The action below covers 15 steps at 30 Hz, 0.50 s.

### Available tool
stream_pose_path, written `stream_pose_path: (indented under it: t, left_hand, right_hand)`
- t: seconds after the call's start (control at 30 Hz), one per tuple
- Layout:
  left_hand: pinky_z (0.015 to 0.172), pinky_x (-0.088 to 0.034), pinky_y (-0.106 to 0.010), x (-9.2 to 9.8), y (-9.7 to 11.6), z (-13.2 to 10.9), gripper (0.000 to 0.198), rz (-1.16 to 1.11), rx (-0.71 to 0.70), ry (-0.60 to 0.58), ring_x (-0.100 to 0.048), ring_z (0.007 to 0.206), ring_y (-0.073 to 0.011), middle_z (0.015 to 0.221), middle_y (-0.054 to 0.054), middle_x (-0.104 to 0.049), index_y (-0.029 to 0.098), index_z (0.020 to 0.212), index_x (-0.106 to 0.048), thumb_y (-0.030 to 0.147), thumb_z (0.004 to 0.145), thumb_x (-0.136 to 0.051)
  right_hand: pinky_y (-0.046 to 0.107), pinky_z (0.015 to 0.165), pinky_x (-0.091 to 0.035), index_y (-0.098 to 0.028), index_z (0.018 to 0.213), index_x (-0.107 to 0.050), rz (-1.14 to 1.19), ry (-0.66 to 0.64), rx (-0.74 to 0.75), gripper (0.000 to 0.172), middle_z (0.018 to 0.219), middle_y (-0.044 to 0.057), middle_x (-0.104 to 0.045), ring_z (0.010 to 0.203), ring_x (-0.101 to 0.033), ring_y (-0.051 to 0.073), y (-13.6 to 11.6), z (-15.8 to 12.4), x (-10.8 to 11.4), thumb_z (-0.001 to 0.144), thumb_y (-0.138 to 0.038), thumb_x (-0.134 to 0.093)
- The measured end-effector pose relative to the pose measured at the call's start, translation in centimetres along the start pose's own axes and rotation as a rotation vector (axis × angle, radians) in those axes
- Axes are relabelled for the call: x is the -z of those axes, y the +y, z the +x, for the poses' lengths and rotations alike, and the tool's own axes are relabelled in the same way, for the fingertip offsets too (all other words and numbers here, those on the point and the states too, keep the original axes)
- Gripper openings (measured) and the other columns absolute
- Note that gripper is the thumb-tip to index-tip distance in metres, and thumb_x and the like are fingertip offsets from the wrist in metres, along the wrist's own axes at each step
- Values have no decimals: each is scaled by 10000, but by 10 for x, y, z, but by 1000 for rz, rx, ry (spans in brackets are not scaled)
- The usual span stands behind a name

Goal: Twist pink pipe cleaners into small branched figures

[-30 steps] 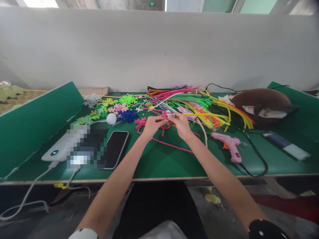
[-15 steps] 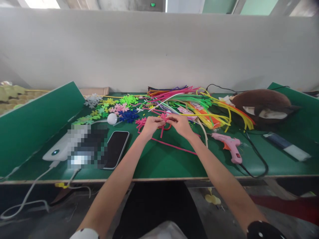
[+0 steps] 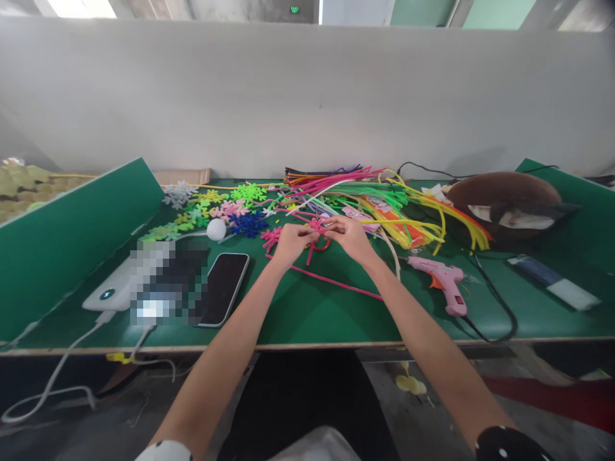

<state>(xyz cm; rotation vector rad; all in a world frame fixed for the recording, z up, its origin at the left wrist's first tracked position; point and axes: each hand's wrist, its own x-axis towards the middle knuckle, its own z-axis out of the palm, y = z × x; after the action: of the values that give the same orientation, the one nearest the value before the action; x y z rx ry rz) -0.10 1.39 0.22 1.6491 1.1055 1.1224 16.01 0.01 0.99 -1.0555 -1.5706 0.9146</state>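
Note:
A pink pipe-cleaner snowflake [image 3: 317, 224] is pinched between both my hands above the green tabletop. My left hand [image 3: 294, 244] closes its thumb and fingers on the near left side of it. On the opposite side, the fingertips of my right hand [image 3: 350, 238] are pressed together on it. One pink stem hangs down between the hands. Below them, a long pink pipe cleaner [image 3: 336, 282] lies across the table. Another pink snowflake [image 3: 271, 238] rests just left of my left hand, beside a dark blue one [image 3: 248, 224].
Colourful snowflakes [image 3: 248, 192] lie at the back left near a white ball [image 3: 216, 229]. Pipe-cleaner bundles [image 3: 355, 186] fill the back centre. A pink glue gun [image 3: 441, 280] with a black cord is at right, a phone [image 3: 223, 289] at left. Green side panels [image 3: 77, 237] bound the table.
The hanging pink stem has tilted slightly to the left. My right fingers have shifted a little on the snowflake; my left hand is nearly unchanged.

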Motion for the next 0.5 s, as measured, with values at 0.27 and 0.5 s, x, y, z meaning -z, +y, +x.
stream_pose_path:
  t: [0.27, 0.5]
  left_hand:
    - [530, -350, -241, 0, 0, 0, 181, 101, -63, -49, -485, 536, -115, 550, -13, -586, 134, 614, -688, 305, 655, -649]
    - [518, -369, -236, -7, -5, 0, 164, -38, 32, -5, -470, 476, -98, 474, 9, -534, 117, 561, -634, 266, 630, -642]
  right_hand:
    - [306, 586, -465, -174, 672, -593, -1, -66, -36, 81, 575, 6, -598, 561, -587, 162, 3, -1, -3, 690, -252, -594]
    - [264, 562, -403, -160, 686, -577, -237, -16, 32, 70, 589, -1, -575, 551, -521, 133, 7, -2, -9, 715, -200, -527]
